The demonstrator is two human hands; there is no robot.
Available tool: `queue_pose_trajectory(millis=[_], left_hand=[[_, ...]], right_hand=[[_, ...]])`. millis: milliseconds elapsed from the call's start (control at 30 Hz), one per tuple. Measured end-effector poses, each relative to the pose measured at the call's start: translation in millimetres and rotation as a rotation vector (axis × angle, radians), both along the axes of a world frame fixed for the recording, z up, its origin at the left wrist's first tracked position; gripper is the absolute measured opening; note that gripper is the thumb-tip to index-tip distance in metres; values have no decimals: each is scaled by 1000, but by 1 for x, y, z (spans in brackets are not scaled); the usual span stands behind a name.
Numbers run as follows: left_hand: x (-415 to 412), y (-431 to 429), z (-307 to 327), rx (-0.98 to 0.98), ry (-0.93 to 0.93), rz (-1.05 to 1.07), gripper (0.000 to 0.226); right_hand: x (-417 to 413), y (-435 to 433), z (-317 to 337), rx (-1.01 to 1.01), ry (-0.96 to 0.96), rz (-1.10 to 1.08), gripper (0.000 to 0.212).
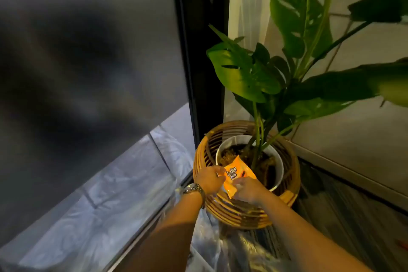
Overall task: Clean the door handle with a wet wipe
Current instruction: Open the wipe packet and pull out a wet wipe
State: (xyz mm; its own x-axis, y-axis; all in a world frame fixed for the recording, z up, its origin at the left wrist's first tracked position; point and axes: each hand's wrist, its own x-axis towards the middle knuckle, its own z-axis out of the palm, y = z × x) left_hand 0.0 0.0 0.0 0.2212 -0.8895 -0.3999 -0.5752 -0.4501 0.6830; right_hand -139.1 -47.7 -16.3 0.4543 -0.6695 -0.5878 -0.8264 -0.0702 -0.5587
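The wipe packet (pixel 237 174) is a small orange soft pouch, held between both hands just above the soil of a white pot (pixel 279 168) that sits inside a slatted wicker basket (pixel 220 205) on the floor. The left hand (pixel 208 178), with a metal watch (pixel 193 189) at its wrist, pinches the packet's left edge. The right hand (pixel 248 190) has its fingers curled on the lower right corner; a pale scrap shows under them, though whether that is a wipe or the flap I cannot tell. The pouch looks light, limp and slick, so it likely crumples if squeezed; steadying it by one edge while drawing a wipe from the opening seems the sound grip. A drawn wipe should be thin, damp and floppy. White lettering on the front reads roughly "Tender Love", partly blurred. The dark door (pixel 88 51) stands to the left; its handle is not in view.
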Motion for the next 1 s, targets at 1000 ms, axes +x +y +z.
queue_pose_trajectory(millis=[1000], left_hand=[[85,159,426,-593,149,599,56]], right_hand=[[90,56,427,78,-828,-151,21]])
